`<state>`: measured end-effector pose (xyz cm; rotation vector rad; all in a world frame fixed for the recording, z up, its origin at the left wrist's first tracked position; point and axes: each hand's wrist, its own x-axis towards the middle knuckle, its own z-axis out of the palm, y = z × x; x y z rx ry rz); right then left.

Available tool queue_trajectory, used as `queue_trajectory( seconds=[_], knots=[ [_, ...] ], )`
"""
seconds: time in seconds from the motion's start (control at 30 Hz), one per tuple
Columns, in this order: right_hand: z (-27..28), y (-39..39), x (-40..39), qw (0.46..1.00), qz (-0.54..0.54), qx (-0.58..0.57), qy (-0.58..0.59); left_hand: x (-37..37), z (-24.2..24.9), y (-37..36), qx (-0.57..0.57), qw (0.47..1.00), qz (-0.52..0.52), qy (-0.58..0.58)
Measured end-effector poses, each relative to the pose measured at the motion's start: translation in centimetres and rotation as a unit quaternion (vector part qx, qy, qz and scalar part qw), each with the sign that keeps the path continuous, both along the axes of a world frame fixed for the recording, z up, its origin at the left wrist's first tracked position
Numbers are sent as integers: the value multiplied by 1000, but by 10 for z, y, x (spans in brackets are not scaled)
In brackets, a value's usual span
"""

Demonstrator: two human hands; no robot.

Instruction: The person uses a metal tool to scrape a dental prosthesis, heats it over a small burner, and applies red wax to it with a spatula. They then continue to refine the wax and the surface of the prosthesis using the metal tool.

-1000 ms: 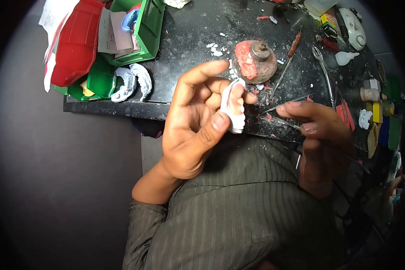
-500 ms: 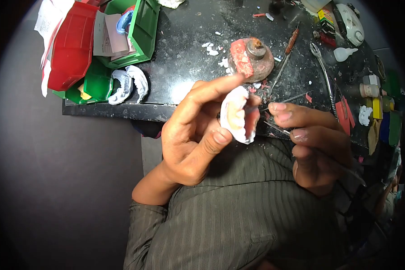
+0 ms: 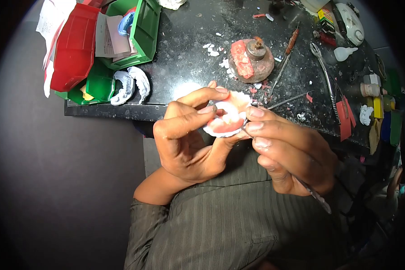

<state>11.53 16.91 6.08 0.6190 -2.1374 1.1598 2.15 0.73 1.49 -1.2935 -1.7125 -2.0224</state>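
Observation:
A white dental cast with pink wax on it (image 3: 229,118) is gripped by my left hand (image 3: 189,139), its fingers on the near-left rim and the thumb beneath. My right hand (image 3: 292,150) pinches a thin metal tool (image 3: 314,196), whose broad end sticks out below the palm. The tool's fine tip is at the right edge of the cast; whether it touches is hard to tell. Beyond the hands stands a round burner (image 3: 255,60) with a slab of pink wax (image 3: 241,59) on it.
Dark worktop (image 3: 184,40) with white and pink scraps. Green bin (image 3: 145,33), red bin (image 3: 74,47) and two white casts (image 3: 129,85) lie at left. At right are a red-handled knife (image 3: 291,41), a long metal tool (image 3: 324,74), pink wax sheets (image 3: 344,119) and a white bulb (image 3: 344,54).
My left hand has turned the cast, so its pink and white inner face shows. My right hand has moved left with the tool, up to the cast's edge.

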Motion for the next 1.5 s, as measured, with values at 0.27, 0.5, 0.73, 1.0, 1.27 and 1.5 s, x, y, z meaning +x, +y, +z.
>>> queue_trajectory(
  seconds=[0.27,0.5,0.73,1.0,1.27,1.5],
  knots=[
    [3,-4,-3,1000,-24,20,-4,-1,-2,-5,-26,999,25,35],
    [5,-4,-4,999,-15,31,-8,0,2,-7,-27,999,4,24],
    [4,-5,-3,999,-31,20,-4,1,0,-8,-35,998,25,46],
    [6,-5,-2,999,-30,24,-18,-3,-4,-7,-31,996,35,80],
    [5,-6,-3,999,-34,6,-16,-1,-3,-5,-15,997,39,61],
    [5,-4,-3,999,-24,14,-16,0,-4,-4,-8,998,38,47]
  ],
)
